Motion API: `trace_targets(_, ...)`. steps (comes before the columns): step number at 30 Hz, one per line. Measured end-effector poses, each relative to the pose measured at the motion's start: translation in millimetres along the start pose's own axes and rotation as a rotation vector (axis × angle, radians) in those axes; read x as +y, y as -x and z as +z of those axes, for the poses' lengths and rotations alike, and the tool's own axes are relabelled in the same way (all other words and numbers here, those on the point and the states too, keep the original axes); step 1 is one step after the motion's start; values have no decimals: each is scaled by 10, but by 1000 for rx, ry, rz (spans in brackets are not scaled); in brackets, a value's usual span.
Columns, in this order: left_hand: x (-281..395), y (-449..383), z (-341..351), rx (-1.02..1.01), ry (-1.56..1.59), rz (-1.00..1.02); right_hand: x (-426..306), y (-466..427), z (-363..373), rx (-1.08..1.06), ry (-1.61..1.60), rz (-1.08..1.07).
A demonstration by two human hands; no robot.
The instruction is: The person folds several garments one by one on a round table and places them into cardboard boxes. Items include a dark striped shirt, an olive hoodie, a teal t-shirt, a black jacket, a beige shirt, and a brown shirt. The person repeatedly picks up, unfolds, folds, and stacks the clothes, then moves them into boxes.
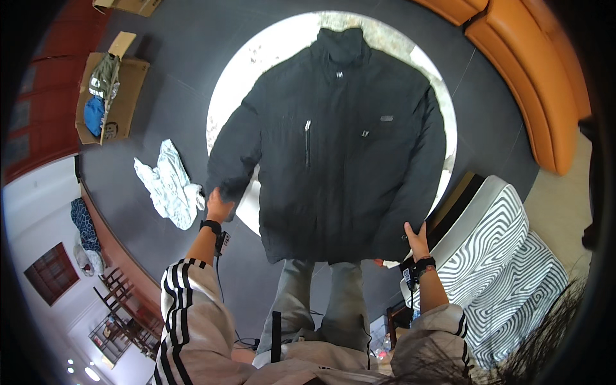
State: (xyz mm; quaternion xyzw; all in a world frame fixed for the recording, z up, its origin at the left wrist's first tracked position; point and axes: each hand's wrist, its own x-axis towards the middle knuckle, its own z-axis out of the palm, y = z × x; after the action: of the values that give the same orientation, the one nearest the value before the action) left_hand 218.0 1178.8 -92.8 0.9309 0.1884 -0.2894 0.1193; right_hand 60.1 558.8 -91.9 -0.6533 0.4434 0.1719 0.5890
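A black zip-front jacket (332, 168) lies spread face up across a round white table (236, 79), collar away from me and hem towards my legs. Its sleeves angle down on either side, and a chest zip shows on the left half. My left hand (220, 206) grips the cuff end of the sleeve on the left. At the other cuff, my right hand (417, 239) has its thumb and a finger showing at the fabric's edge; its remaining fingers are hidden under the sleeve. Both wrists carry black straps with small cabled devices.
A crumpled pale garment (171, 185) lies on the dark tiled floor (180, 96) at left. Beyond it, an open cardboard box (130, 96) holds clothing. An orange sofa (529, 82) curves along the upper right. A patterned cushioned seat (495, 250) stands close by my right arm.
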Motion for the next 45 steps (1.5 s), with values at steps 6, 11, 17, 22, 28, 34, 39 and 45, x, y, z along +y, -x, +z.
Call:
trace_targets(6,-565,49,242,-6,14,-238,35,413,-76,-84,-428,224)
trace_targets(11,-669,-28,316,28,47,-215,-131,598,-289,35,-452,273)
trace_targets(17,-751,-113,387,-68,230,-174,-589,934,-293,94,-411,180)
trace_targets(22,-806,-78,511,-163,1228,-774,-898,1253,-155,5,-676,169)
trace_targets(28,-774,-119,657,-141,1746,-777,-836,1155,963,-345,-823,315)
trace_targets(34,-634,2,766,-260,1823,-819,-576,791,1966,-655,-947,454)
trace_targets(39,-568,19,968,-282,2030,-796,-567,888,2057,-610,-1023,510)
trace_targets(45,-731,99,916,-10,1973,-715,-374,829,2343,-673,-772,534)
